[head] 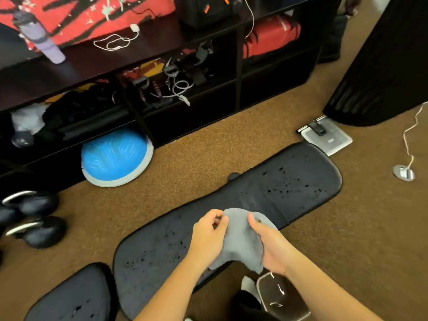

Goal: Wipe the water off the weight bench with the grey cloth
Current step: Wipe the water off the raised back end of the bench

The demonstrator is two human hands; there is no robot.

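1. Over the black weight bench (308,163), the grey cloth (240,239) hangs between two hands.
2. The left hand (208,239) pinches its left edge, and the right hand (272,246) grips its right side.
3. Water droplets (289,188) dot the bench pads.

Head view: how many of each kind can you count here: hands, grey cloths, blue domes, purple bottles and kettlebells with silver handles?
Hands: 2, left hand and right hand
Grey cloth: 1
Blue dome: 1
Purple bottle: 1
Kettlebells: 2
Total: 7
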